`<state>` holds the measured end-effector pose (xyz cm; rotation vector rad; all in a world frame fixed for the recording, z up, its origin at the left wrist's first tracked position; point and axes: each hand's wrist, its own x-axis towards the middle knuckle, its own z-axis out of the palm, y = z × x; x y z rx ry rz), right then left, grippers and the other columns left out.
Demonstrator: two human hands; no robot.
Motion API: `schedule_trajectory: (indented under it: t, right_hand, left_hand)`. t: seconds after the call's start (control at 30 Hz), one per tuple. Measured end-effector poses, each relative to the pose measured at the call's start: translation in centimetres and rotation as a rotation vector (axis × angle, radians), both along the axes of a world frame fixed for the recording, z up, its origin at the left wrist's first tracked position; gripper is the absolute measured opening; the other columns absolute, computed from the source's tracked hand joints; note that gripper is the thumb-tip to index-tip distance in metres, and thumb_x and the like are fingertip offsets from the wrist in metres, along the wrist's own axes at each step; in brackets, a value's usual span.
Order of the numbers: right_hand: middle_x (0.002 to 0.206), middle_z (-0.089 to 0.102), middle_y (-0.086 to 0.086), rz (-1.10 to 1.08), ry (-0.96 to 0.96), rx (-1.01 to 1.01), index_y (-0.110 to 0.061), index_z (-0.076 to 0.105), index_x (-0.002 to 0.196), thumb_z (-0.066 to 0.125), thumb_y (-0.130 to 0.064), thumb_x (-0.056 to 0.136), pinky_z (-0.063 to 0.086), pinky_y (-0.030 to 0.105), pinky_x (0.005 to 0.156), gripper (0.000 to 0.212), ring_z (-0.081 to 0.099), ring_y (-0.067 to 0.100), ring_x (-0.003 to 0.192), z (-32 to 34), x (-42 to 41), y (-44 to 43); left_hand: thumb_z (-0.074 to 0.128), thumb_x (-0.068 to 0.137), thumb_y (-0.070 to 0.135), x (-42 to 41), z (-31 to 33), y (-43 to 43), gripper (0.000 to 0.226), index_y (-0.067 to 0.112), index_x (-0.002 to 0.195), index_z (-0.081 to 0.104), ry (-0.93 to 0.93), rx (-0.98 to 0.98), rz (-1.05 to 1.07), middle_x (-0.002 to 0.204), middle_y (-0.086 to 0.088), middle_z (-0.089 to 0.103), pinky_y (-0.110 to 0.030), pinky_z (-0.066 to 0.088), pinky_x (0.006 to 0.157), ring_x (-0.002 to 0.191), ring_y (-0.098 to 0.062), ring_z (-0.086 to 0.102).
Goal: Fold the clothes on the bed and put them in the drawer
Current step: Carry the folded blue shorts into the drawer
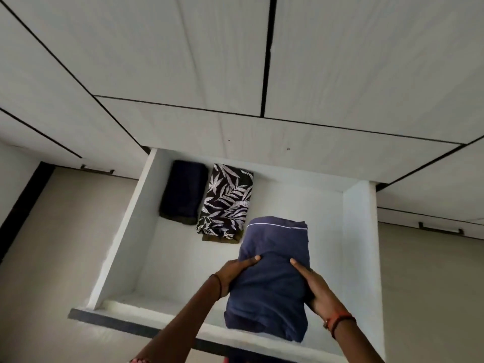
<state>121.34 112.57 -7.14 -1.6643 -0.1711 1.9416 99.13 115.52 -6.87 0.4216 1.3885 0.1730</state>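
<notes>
While I hold the folded blue garment (272, 284) over the open drawer (117, 317), it sits low in the centre of the frame, its near end overlapping the drawer's front edge. My left hand (235, 276) grips its left side, thumb lying on top. My right hand (315, 293) grips the right side the same way. I cannot tell whether the garment touches the drawer's floor. At the drawer's back left lie a dark fold (183, 191) and, just beside it on the right, a leaf-print fold (226, 200). White wardrobe doors (183, 61) fill the upper frame.
</notes>
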Motion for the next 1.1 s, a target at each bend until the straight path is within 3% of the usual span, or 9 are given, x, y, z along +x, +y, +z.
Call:
schedule_trajectory:
  t: [0.27, 0.4, 0.5, 0.63, 0.77, 0.83, 1.0, 1.1]
  right_hand:
    - [0.117, 0.068, 0.0, 0.035, -0.038, 0.12, -0.015, 0.059, 0.123, 0.07, -0.029, 0.081, 0.051, 0.032, 0.081, 0.045, 0.06, 0.02, 0.112, -7.8, 2.4, 8.7]
    - [0.122, 0.065, -0.001, 0.037, -0.045, 0.167, -0.017, 0.057, 0.125, 0.073, -0.032, 0.075, 0.051, 0.028, 0.079, 0.055, 0.059, 0.018, 0.113, -10.5, 3.4, 12.7]
    - [0.125, 0.061, 0.004, 0.045, -0.074, 0.177, -0.015, 0.051, 0.127, 0.065, -0.016, 0.087, 0.051, 0.031, 0.082, 0.043, 0.059, 0.018, 0.109, -12.6, 4.5, 14.6]
    - [0.13, 0.058, 0.009, 0.089, -0.077, 0.205, -0.018, 0.043, 0.134, 0.06, 0.001, 0.088, 0.049, 0.039, 0.091, 0.052, 0.055, 0.027, 0.117, -14.9, 5.3, 16.0]
    - [0.128, 0.057, 0.01, 0.09, -0.128, 0.218, -0.018, 0.044, 0.134, 0.063, 0.004, 0.085, 0.054, 0.035, 0.082, 0.057, 0.057, 0.027, 0.115, -16.1, 5.1, 16.4]
    - [0.126, 0.058, 0.01, 0.077, -0.175, 0.213, -0.018, 0.046, 0.131, 0.065, 0.004, 0.083, 0.053, 0.034, 0.079, 0.057, 0.059, 0.026, 0.111, -16.6, 5.1, 16.2]
    - [0.126, 0.058, 0.012, 0.116, -0.415, 0.176, -0.011, 0.047, 0.132, 0.066, 0.0, 0.084, 0.051, 0.045, 0.094, 0.052, 0.058, 0.029, 0.112, -16.9, 3.7, 15.9]
    - [0.132, 0.054, 0.016, 0.132, -0.573, 0.068, -0.005, 0.041, 0.136, 0.062, -0.013, 0.089, 0.047, 0.047, 0.099, 0.052, 0.055, 0.034, 0.115, -15.8, 2.1, 15.0]
  left_hand:
    - [0.092, 0.042, 0.052, 2.9, -9.8, 7.0, 0.086, 0.021, 0.117, 0.064, 0.014, 0.145, 0.261, 0.115, -0.002, 0.069, -0.038, 0.05, 0.098, 0.105, -0.021, 0.065]
    - [0.089, 0.049, 0.042, 4.6, -12.0, 11.2, 0.069, 0.018, 0.11, 0.068, 0.016, 0.208, 0.324, 0.108, -0.003, 0.071, -0.037, 0.049, 0.098, 0.103, -0.022, 0.065]
    - [0.087, 0.053, 0.037, 5.6, -13.9, 12.9, 0.06, 0.018, 0.107, 0.069, 0.018, 0.237, 0.365, 0.107, -0.004, 0.071, -0.039, 0.048, 0.099, 0.103, -0.024, 0.065]
    - [0.083, 0.058, 0.043, 5.7, -15.9, 14.3, 0.059, 0.016, 0.108, 0.068, 0.077, 0.254, 0.381, 0.109, -0.005, 0.07, -0.038, 0.048, 0.1, 0.104, -0.023, 0.064]
    - [0.075, 0.079, 0.029, 5.8, -17.2, 15.5, 0.043, 0.007, 0.113, 0.063, 0.166, 0.288, 0.315, 0.114, -0.01, 0.066, -0.029, 0.047, 0.096, 0.106, -0.025, 0.062]
    - [0.073, 0.082, 0.03, 6.3, -17.7, 16.1, 0.046, 0.002, 0.116, 0.061, 0.29, 0.307, 0.221, 0.117, -0.015, 0.064, -0.026, 0.045, 0.091, 0.109, -0.028, 0.06]
    - [0.066, 0.085, 0.04, 7.2, -17.1, 16.0, 0.066, 0.0, 0.134, 0.045, 0.463, 0.279, 0.043, 0.133, -0.021, 0.053, -0.036, 0.039, 0.103, 0.124, -0.036, 0.049]
    - [0.06, 0.089, 0.04, 7.3, -15.8, 14.2, 0.071, 0.007, 0.145, 0.031, 0.541, 0.282, -0.032, 0.143, -0.019, 0.042, -0.04, 0.031, 0.11, 0.132, -0.035, 0.04]
